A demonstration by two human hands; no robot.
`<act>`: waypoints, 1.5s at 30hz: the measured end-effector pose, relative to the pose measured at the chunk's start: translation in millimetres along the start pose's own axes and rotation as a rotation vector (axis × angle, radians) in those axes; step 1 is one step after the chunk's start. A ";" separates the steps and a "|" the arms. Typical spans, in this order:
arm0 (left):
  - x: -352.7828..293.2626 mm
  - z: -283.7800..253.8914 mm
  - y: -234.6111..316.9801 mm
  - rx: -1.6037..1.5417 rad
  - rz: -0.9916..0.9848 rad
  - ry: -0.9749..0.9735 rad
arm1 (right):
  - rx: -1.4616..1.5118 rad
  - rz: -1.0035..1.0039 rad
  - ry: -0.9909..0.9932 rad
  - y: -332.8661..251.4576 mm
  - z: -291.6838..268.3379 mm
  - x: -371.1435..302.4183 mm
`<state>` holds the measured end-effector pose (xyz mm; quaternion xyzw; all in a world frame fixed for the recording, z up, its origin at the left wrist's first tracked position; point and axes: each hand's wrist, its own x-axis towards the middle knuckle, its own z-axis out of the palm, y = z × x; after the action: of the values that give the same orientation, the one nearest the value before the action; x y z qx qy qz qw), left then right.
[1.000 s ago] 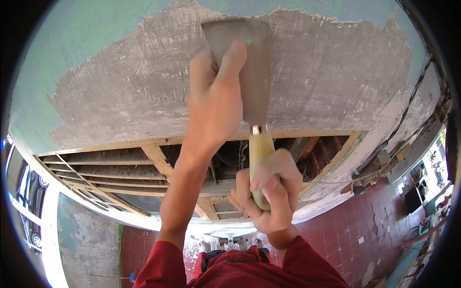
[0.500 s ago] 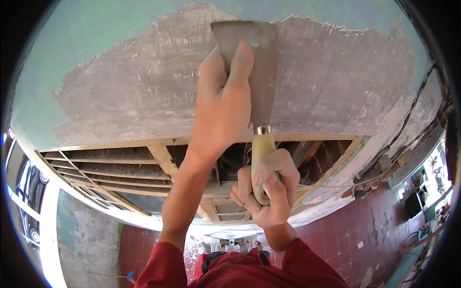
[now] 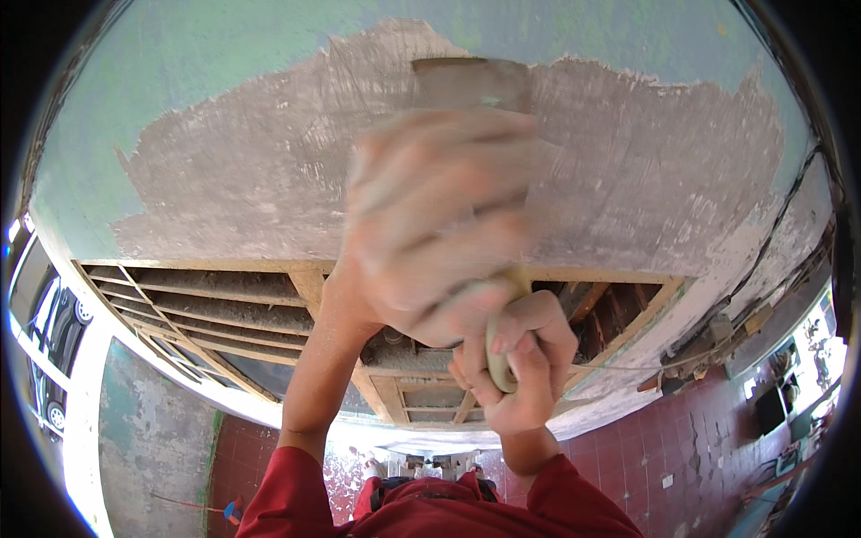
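Note:
A wide putty knife (image 3: 473,82) points up the wall, its flat grey blade over the scraped patch near the edge of the paint. Whether the blade's edge touches the wall, I cannot tell. Low on its pale yellowish handle, my right hand (image 3: 529,372) is closed around the grip. My left hand (image 3: 439,215) is smeared by motion and lies across the front of the blade and upper handle, hiding most of both. The patch of bare grey wall (image 3: 646,170) has a ragged border with the green-blue paint (image 3: 206,54) above it.
Below the patch runs a wood-framed opening with dusty slats (image 3: 215,309). A dark cable (image 3: 778,229) hangs along the wall at right. Red floor tiles (image 3: 619,475) lie far below, and a parked car (image 3: 56,345) shows at far left.
My left hand has come off the blade's left edge and swept across its front, now blurred. The putty knife and my right hand sit slightly lower and further right in view.

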<state>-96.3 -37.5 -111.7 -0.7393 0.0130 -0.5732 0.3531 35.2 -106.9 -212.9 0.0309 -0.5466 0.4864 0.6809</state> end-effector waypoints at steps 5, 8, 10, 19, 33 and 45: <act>4.4 6.5 2.0 -0.120 0.021 -0.310 | 0.061 0.080 0.023 3.9 -2.6 -8.9; 0.6 -4.0 -11.4 -0.041 0.044 -0.356 | -0.029 0.056 -0.048 1.4 2.0 1.5; -3.2 -5.3 -19.3 0.010 0.070 -0.319 | -0.097 0.069 -0.099 1.8 5.3 1.4; -21.7 -17.6 -18.5 0.253 0.048 -0.272 | -0.163 0.058 -0.115 3.6 1.9 1.0; -15.2 -0.9 -17.9 0.479 -0.217 -0.090 | -0.131 0.024 -0.155 16.6 16.9 4.9; -10.7 -7.2 -21.0 0.498 -0.208 -0.144 | 0.077 -0.101 -0.223 21.5 10.3 22.0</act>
<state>-114.2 -20.8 -108.7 -0.6660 -0.2297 -0.5378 0.4631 11.4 -87.7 -202.3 0.1385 -0.5973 0.4657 0.6381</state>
